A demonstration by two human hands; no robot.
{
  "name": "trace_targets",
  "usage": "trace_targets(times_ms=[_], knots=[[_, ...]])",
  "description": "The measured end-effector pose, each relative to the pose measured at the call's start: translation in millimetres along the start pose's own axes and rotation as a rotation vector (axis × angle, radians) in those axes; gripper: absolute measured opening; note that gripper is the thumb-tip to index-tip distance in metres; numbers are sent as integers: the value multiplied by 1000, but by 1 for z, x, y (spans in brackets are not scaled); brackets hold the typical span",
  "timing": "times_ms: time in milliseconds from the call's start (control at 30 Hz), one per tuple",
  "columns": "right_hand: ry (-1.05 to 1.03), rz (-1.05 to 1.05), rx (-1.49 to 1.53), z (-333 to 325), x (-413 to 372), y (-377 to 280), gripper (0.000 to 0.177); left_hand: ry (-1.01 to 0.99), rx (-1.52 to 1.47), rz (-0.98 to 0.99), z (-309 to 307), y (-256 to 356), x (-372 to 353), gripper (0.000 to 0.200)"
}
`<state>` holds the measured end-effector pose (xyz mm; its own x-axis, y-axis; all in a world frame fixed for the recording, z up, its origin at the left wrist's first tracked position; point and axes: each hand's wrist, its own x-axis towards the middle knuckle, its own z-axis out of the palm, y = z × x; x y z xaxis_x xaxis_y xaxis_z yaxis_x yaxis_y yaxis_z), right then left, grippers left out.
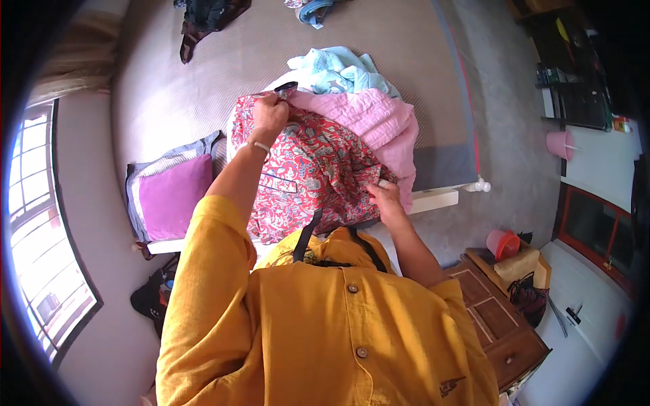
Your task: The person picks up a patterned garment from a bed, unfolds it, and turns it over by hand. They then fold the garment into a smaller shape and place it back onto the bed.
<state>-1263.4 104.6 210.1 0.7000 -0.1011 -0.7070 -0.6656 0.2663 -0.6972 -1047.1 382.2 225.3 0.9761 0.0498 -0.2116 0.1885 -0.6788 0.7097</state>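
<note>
A red floral shirt (pixel 305 162) with a dark-edged pocket is spread over the bed edge in front of me. My left hand (pixel 271 115) is closed on its upper part, near a dark strip at the collar end. Lower down on the right, my right hand (pixel 386 197) pinches the cloth at the shirt's edge. Partly beneath the shirt lies a pink quilted blanket (pixel 382 122). Behind that is a crumpled light-blue blanket (pixel 338 71). My fingertips are partly hidden by the folds.
The bed mat (pixel 271 40) bears dark clothing (pixel 206 17) and a blue bundle (pixel 315 10) at the far end. A purple pillow (pixel 177 196) sits left. A wooden cabinet (pixel 497 318) stands right, with a red bucket (pixel 502 243) beyond it. A barred window (pixel 40 237) is at left.
</note>
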Motion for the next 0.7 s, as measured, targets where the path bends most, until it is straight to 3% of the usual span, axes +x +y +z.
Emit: trace_targets(times_ms=[133,200,267,333,500,633,700], knots=[[-58,-129,68,-17,-21,-19,16,47,-621,-80,-47,-5,-52,8],[-121,-141,169,-31,-29,-23,16,118,58,315,-75,-21,-93,7],[-97,-195,165,-26,-59,-50,16,108,-1072,-156,-90,-9,-137,7],[-78,-181,160,-24,-69,-58,15,143,-1547,-437,-92,-34,-171,9],[-86,32,150,-36,-55,1,18,149,-1490,-754,-51,-139,-200,5],[-128,110,164,-37,-52,31,26,78,-1345,-808,-57,-114,-192,14],[-121,171,164,-31,-54,31,30,49,-1344,-822,-51,-128,-183,20]])
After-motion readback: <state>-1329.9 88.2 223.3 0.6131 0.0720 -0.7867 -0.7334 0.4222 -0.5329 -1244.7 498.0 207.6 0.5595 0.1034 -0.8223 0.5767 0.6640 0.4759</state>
